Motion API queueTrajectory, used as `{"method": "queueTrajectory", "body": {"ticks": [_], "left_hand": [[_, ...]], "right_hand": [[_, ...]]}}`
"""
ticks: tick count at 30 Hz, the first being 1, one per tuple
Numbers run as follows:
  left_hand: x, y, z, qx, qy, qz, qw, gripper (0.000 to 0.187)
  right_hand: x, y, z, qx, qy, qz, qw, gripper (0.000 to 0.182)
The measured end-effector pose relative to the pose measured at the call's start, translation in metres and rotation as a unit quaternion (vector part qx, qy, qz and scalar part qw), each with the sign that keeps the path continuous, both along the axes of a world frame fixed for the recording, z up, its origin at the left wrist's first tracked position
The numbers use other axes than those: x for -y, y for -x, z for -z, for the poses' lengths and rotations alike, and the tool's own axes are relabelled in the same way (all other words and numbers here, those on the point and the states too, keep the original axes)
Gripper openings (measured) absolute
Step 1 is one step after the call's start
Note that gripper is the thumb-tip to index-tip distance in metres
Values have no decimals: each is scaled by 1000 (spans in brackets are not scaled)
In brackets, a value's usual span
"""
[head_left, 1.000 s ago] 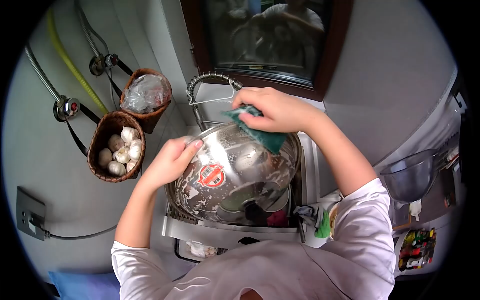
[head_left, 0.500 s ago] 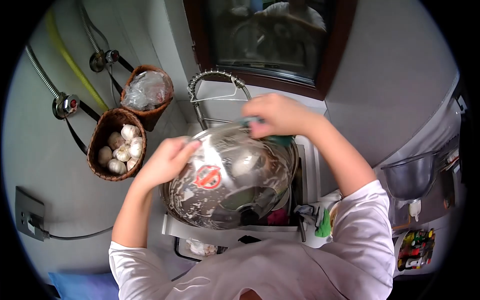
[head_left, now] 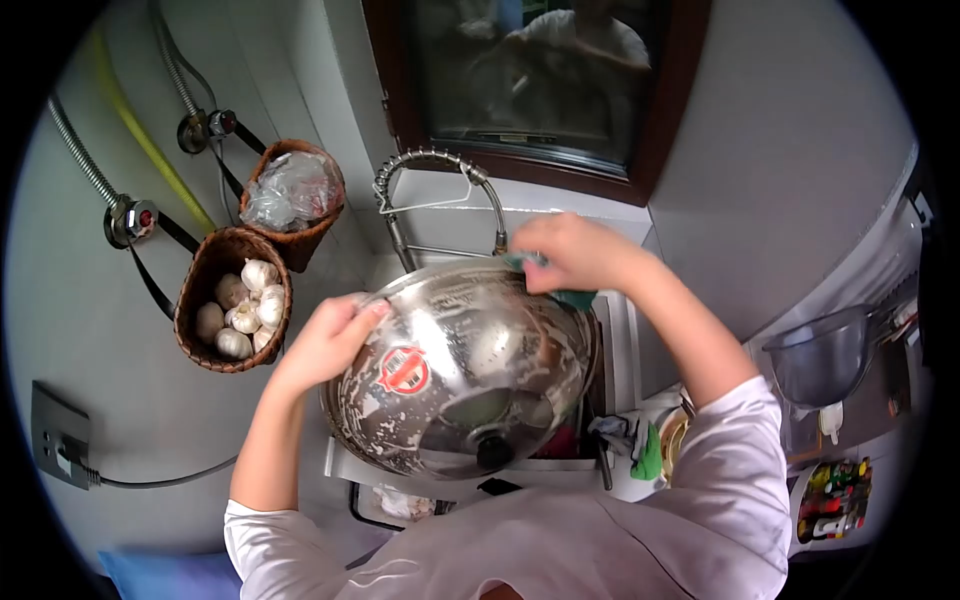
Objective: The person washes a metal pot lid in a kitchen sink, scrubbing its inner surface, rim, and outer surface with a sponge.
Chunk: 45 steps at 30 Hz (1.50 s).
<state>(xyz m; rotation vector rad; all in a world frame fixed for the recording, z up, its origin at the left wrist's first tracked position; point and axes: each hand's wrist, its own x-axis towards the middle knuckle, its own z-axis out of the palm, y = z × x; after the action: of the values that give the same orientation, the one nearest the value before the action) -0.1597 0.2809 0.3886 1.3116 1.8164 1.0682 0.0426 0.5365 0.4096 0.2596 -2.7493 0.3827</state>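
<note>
A large domed metal pot lid, streaked with suds, is held tilted over the sink. A black knob and a red-and-white sticker show on its outer face. My left hand grips the lid's left rim, thumb on the outside. Up at the far right rim, my right hand is closed on a green scrubbing pad, pressing it against the lid's edge. Part of the pad is hidden under the fingers.
A coiled spring faucet stands behind the lid. On the left wall hang a basket of garlic and a basket holding plastic bags. Cloths lie right of the sink. Further right is a grey basin.
The lid has shifted slightly toward my body. My right hand has slid a little right along the rim with the pad. The left hand keeps its hold.
</note>
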Motion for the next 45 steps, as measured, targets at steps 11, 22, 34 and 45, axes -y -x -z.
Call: {"method": "queueTrajectory", "body": {"ticks": [11, 22, 34, 45], "left_hand": [[-3, -1, 10, -2, -72, -11, 997, 31], [3, -2, 4, -43, -66, -17, 997, 34], [23, 2, 33, 28, -94, -58, 993, 29], [13, -2, 43, 119, -75, -10, 990, 27]], "right_hand": [[-9, -11, 10, 16, -2, 41, 999, 20], [2, 6, -6, 18, -54, -11, 998, 21], [-12, -27, 36, -86, 97, 77, 989, 24], [-9, -40, 5, -61, 57, 68, 994, 21]]}}
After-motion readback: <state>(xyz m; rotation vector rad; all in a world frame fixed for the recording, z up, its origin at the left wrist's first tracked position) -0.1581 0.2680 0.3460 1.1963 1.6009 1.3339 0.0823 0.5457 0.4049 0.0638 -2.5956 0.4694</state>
